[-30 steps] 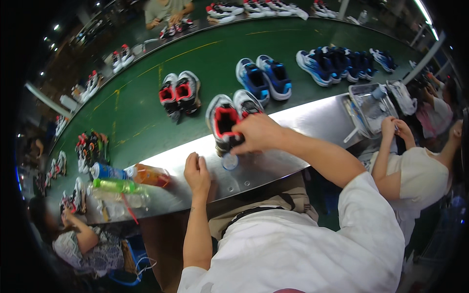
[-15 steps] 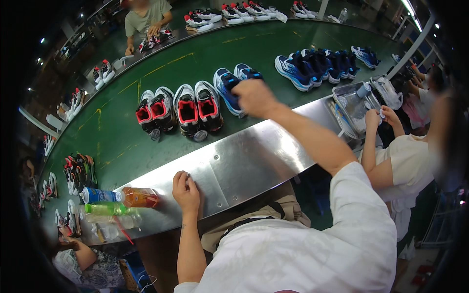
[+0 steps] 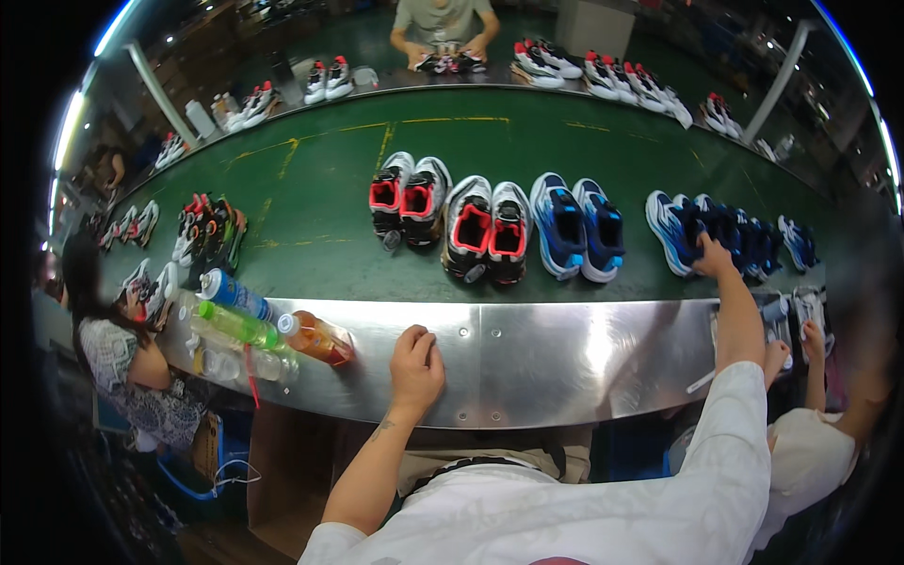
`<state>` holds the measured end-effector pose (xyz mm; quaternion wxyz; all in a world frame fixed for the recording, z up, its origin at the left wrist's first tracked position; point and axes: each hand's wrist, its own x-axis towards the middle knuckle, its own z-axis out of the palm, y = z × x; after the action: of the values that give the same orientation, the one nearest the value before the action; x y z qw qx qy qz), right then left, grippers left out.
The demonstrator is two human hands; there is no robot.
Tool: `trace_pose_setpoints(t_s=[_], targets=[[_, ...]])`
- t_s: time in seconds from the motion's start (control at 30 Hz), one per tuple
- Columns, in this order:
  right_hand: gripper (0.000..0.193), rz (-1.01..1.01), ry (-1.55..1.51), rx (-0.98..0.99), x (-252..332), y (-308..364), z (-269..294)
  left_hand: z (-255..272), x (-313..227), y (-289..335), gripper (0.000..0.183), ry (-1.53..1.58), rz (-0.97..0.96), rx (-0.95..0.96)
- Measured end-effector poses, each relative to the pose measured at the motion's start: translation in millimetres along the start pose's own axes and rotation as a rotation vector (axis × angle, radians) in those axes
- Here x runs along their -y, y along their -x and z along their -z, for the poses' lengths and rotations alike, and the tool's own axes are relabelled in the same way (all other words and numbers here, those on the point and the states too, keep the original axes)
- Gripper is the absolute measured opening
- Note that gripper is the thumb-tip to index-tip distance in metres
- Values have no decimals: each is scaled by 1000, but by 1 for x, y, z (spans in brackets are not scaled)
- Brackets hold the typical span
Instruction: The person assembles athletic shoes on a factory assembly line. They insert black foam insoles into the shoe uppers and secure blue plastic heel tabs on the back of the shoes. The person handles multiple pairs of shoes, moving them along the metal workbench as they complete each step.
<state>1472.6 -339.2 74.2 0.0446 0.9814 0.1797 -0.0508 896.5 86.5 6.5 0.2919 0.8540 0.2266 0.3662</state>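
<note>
Blue-white sneakers (image 3: 725, 222) | upright, toes away | close row, right | count unclear

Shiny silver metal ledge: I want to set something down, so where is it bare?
The ledge is bare from the left hand to a slim white strip near the white right sleeve, save four small round fixings. Its left end is crowded with blue, greenish and orange-brown plastic bottles.

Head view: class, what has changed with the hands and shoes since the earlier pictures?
The right hand has set the red-lined pair it held on the green surface beside another red-lined pair, let go, and moved right to the row of blue shoes. The left hand stays over the steel ledge; the bottles remain to its left.
</note>
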Motion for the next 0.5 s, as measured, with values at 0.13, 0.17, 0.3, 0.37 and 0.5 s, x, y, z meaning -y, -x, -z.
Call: trace_pose_setpoints(t_s=[0.13, 0.17, 0.3, 0.37, 0.5], targets=[[72, 105, 150, 70, 24, 13, 15, 3, -6, -4, 16, -29, -41, -14], [74, 134, 186, 61, 30, 18, 19, 1, -8, -7, 14, -15, -45, -19], [72, 233, -82, -39, 93, 82, 67, -1, -10, -4, 11, -6, -34, -35], [66, 332, -96, -16, 113, 136, 71, -1, -9, -2, 11, -13, -34, -39], [54, 473, -220, 79, 171, 279, 77, -5, -14, -2, 11, -35, -41, -49]])
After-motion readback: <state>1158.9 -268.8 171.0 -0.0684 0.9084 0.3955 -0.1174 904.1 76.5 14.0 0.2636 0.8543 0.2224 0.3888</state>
